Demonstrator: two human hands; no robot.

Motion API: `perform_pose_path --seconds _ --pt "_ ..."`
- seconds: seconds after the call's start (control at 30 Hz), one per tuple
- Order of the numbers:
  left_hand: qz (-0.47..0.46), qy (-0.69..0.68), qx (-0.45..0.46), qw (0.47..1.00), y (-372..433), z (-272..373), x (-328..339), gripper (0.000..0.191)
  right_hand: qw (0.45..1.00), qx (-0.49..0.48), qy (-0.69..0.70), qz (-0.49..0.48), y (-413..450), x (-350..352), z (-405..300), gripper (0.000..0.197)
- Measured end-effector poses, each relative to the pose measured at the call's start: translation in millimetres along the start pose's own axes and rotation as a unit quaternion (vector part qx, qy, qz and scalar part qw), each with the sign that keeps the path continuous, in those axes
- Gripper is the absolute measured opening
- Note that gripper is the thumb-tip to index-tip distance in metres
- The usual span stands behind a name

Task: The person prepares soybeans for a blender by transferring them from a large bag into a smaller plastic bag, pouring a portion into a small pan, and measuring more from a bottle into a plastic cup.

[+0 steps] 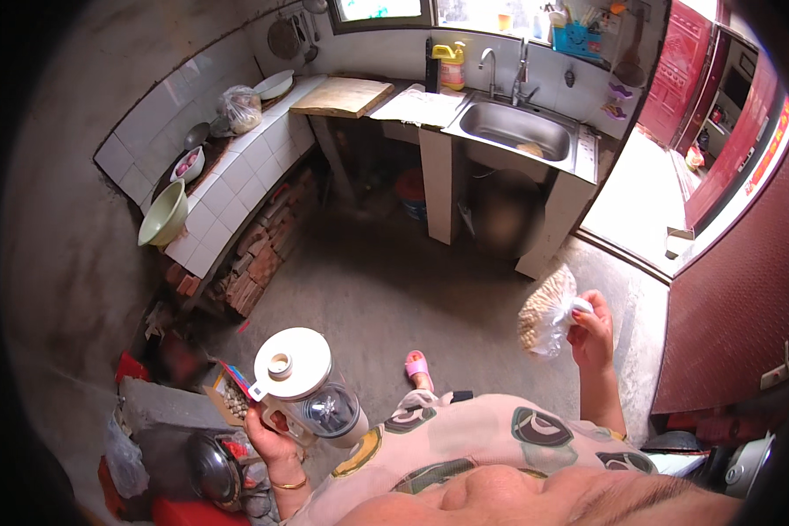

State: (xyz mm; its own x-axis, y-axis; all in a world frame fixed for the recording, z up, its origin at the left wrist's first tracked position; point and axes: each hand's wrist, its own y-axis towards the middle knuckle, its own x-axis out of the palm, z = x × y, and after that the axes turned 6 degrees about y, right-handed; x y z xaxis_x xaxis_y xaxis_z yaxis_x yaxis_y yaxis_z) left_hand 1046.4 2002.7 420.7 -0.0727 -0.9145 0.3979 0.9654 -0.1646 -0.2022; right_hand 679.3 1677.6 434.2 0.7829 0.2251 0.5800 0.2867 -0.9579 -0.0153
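My left hand grips the handle of a blender jug with a white lid. Through its clear wall a metal blade shows at the bottom. Out to the right, my right hand pinches the gathered neck of a clear plastic bag full of pale beans, with a white piece at the neck. The bag hangs in the air over the floor, well apart from the jug.
A steel sink with taps, a wooden chopping board and a tiled counter with bowls line the far side. Stacked bricks lie below. An open doorway is at right; a kettle and box stand at lower left.
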Motion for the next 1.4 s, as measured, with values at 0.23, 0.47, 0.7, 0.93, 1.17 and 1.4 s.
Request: perform_pose_path --seconds 0.23,0.47,0.7,0.93,1.17,1.4 --pt "-0.113 0.117 0.063 0.985 123.3 -21.1 96.3 0.029 0.999 0.047 -0.003 0.003 120.8 92.6 46.2 0.021" --pt "-0.102 0.015 0.05 0.993 227.4 -31.1 180.4 0.029 0.998 0.044 -0.033 -0.019 232.6 141.5 63.6 0.022" --pt "-0.03 -0.04 -0.008 0.999 307.2 -53.3 280.8 0.029 0.998 0.03 -0.052 -0.013 371.5 182.0 96.7 0.023" --pt "-0.036 -0.036 -0.023 0.998 378.6 -93.9 421.6 0.027 0.992 0.061 -0.072 -0.079 552.8 201.8 130.6 0.021" --pt "-0.139 -0.008 -0.013 0.99 456.5 -120.0 570.4 0.032 0.966 0.013 -0.199 -0.167 720.1 218.4 154.9 0.024" --pt "-0.348 -0.054 -0.071 0.933 537.9 -168.0 717.4 0.033 0.864 -0.063 -0.483 -0.13 832.4 178.5 206.2 0.039"
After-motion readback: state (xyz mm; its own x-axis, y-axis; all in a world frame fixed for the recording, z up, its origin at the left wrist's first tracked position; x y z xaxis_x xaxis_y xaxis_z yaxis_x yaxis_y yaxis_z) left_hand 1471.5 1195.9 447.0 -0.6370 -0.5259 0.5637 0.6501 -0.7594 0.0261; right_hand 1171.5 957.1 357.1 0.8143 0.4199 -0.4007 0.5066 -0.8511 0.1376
